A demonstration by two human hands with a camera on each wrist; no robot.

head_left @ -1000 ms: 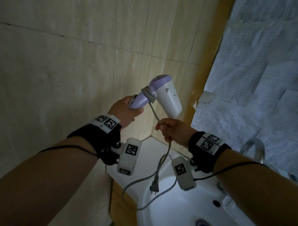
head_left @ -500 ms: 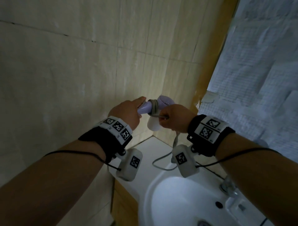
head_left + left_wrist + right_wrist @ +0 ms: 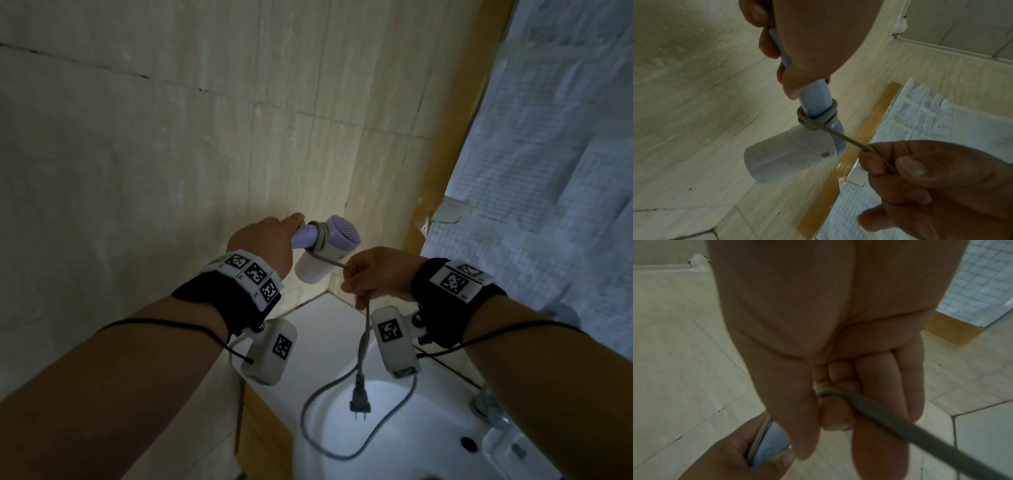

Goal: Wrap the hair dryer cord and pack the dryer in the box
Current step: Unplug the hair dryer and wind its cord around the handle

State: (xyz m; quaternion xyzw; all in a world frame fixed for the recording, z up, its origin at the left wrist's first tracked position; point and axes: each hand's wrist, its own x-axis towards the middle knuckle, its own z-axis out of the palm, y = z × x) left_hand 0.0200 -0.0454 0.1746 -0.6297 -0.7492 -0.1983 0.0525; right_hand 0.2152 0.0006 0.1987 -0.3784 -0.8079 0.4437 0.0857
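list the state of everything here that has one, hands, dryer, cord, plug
left hand: grips the dryer handle
right hand: pinches the cord
hair dryer: held up in the air, nozzle pointing down
cord: partly wound around the handle, the rest hanging loose
plug: unplugged, dangling above the sink

A white sink [image 3: 394, 442] (set in a white counter [image 3: 329, 329]) lies beneath the dangling plug [image 3: 359, 404].

We see a smooth plastic hair dryer [image 3: 329, 250] with a matt rubbery cord [image 3: 363, 346]. Lower right, we note a glossy ceramic sink [image 3: 421, 442]; upper left, faintly glazed wall tiles [image 3: 171, 154].
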